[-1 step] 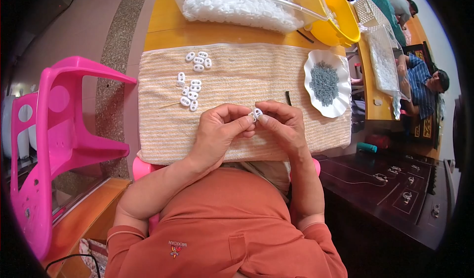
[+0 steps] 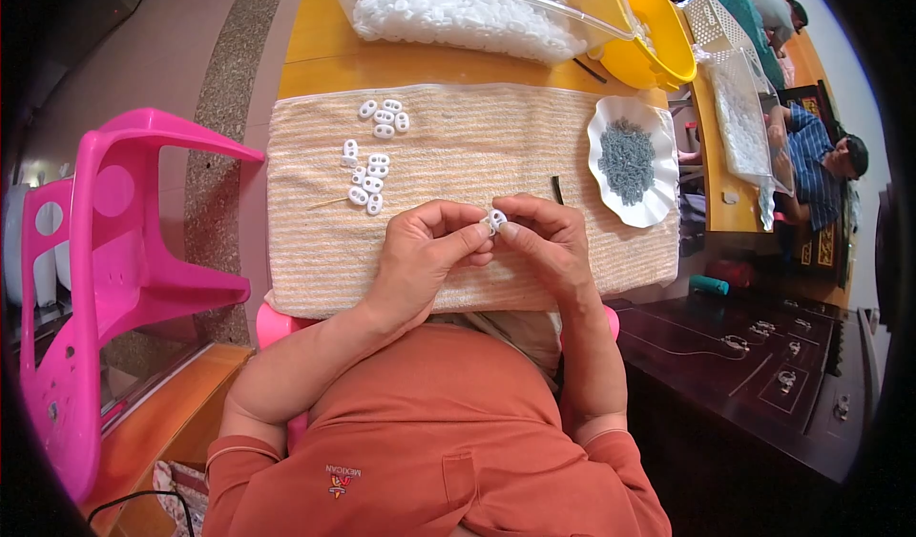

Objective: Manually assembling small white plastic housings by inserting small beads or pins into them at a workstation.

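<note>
A small white two-holed piece (image 2: 498,218) is held over the near part of a striped towel (image 2: 458,146), pinched between the fingers of the left hand (image 2: 425,246) and right hand (image 2: 551,246). To the right, a scalloped white dish (image 2: 656,215) holds a heap of small grey bits (image 2: 626,162). Beyond the towel, on the worktop (image 2: 307,46), a clear tub (image 2: 603,24) is heaped with white pieces (image 2: 458,22), beside a yellow basin (image 2: 676,51).
</note>
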`<action>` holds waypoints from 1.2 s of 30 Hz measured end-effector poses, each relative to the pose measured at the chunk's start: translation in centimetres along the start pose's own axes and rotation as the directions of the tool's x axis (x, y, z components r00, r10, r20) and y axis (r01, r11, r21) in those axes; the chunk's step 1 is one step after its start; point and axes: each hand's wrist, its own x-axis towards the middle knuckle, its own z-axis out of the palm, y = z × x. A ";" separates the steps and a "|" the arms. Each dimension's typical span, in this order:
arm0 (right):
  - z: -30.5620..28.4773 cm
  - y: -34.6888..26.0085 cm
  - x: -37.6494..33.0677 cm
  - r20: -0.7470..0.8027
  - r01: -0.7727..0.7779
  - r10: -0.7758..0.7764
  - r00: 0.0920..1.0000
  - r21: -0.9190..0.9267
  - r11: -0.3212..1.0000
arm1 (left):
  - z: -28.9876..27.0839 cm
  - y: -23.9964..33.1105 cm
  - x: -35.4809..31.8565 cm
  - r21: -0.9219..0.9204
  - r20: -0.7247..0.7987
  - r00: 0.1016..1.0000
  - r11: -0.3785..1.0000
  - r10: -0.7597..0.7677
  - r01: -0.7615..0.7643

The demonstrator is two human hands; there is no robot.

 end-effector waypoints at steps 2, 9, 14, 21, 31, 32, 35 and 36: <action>-0.1 0.0 0.1 0.025 0.020 -0.018 1.000 -0.080 0.997 | 0.0 0.0 0.0 0.003 -0.001 1.000 1.000 -0.002 0.002; -0.2 0.1 0.0 0.023 -0.008 0.010 1.000 -0.055 0.998 | 0.1 0.0 0.0 -0.001 -0.002 1.000 1.000 -0.001 0.001; -0.3 0.4 0.0 0.039 -0.013 0.013 0.999 -0.010 1.000 | 0.1 0.0 0.0 0.001 0.003 1.000 1.000 0.003 -0.003; -0.1 0.4 -0.1 0.039 -0.018 0.015 0.999 0.075 0.997 | 0.3 0.2 -0.1 -0.022 0.002 1.000 1.000 0.007 -0.007; 0.0 0.5 -0.3 0.049 -0.030 0.021 0.999 0.198 0.980 | 0.2 0.2 0.0 -0.051 0.019 1.000 0.999 -0.001 0.002; -0.1 0.5 -0.3 0.054 -0.015 0.005 0.999 0.198 0.980 | 0.2 0.1 0.0 -0.050 0.021 1.000 0.999 -0.001 0.002; 0.0 0.4 -0.3 0.058 -0.026 0.014 0.998 0.213 0.977 | 0.0 -0.1 0.1 -0.042 0.035 0.999 0.999 0.001 0.001; 0.0 0.4 -0.3 0.056 -0.023 0.011 0.998 0.214 0.977 | 0.0 -0.1 0.2 -0.045 0.038 0.999 0.999 0.004 -0.002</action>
